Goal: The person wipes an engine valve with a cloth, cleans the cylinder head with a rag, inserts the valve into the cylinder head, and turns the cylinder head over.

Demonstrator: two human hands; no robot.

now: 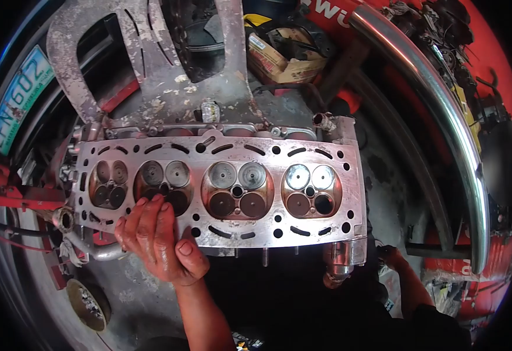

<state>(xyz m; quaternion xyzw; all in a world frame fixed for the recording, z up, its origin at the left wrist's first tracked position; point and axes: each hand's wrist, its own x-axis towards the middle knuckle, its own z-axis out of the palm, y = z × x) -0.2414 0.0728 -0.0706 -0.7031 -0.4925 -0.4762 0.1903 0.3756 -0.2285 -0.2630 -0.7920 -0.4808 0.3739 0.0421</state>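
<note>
Resting on the upturned face of the cylinder head (238, 231), your left hand (162, 251) has its grip open, the fingers loosely bent and closed on nothing. Its fingertips (157, 198) reach the lower edge of the second chamber from the left, beside the dark lower valves. Your right hand (389, 255) is at the lower right of the frame, apart from the head; you cannot tell from this view how far its grip is open or whether it has hold of anything.

The head spans the middle of the frame, in front of the worn chair (171, 102), whose seat seems to bear it. If the lower edge overhangs that seat, firm pressure there could tip or slide the casting. Your fingers look wet, so they could slip or smear grime across the machined face. Loose flakes or grit nearby could drop into the dark opening (324, 204) in the far-right chamber, where no valve face shows, and a hard knock against the studs (266, 257) below could bend them.
</note>
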